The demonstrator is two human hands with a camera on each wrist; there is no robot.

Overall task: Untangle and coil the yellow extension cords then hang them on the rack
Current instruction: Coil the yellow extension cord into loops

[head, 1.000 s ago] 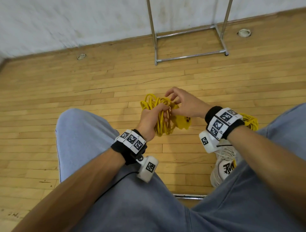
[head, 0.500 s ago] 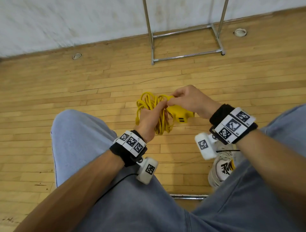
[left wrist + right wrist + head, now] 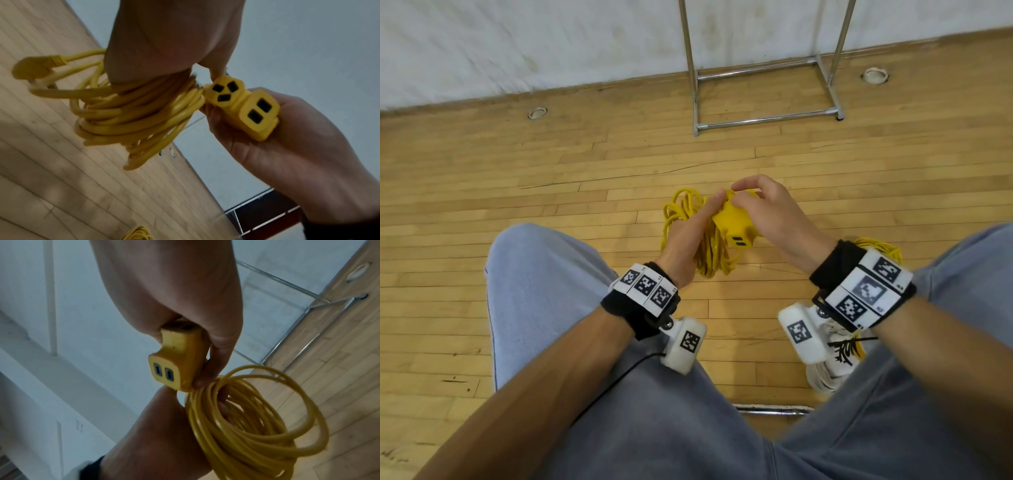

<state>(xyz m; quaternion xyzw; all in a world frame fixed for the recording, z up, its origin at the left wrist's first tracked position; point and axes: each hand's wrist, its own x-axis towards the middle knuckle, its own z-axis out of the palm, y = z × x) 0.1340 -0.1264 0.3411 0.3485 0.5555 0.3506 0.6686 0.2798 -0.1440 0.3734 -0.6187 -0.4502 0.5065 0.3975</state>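
My left hand (image 3: 690, 236) grips a coiled yellow extension cord (image 3: 709, 250) held above the floor between my knees; the loops (image 3: 131, 113) wrap round its fingers, and the plug end (image 3: 35, 68) sticks out to the left. My right hand (image 3: 767, 212) holds the cord's yellow socket block (image 3: 736, 226) against the coil; in the right wrist view the block (image 3: 179, 360) sits in the curled fingers beside the loops (image 3: 246, 426). A second yellow cord (image 3: 883, 248) lies on the floor behind my right wrist. The chrome rack (image 3: 763, 96) stands by the wall ahead.
I sit with both knees in grey trousers (image 3: 544, 291) either side of the hands. A white shoe (image 3: 832, 363) rests on the wooden floor (image 3: 517, 192). Round floor sockets (image 3: 537, 112) lie near the white wall. A metal bar (image 3: 774, 408) lies under my legs.
My right hand has taken the socket block and turned it up against the coil, closing its fingers over it. The left hand keeps its grip on the coil.
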